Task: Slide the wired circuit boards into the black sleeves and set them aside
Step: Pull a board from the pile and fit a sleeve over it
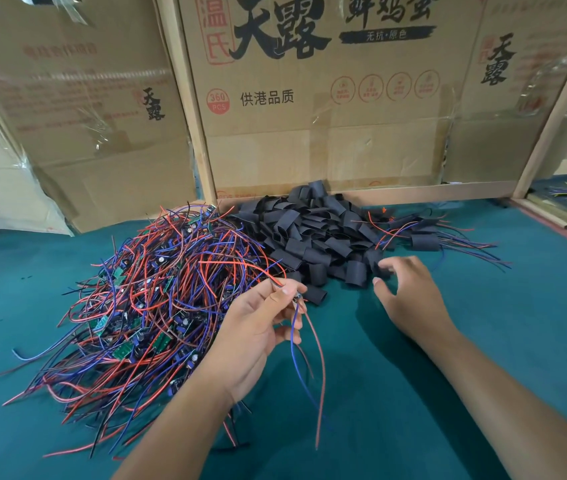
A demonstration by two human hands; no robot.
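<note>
Right hand (410,296): fingers spread, reaching forward-left; black sleeves (320,233) lying just beyond its fingertips, nearer it than the left. Left hand (258,327): pinching a wired circuit board (297,298), wires hanging down

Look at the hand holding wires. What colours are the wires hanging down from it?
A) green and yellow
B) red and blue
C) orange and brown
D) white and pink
B: the left hand pinches a wired board, and its red wire and blue wire dangle over the green table.
</note>
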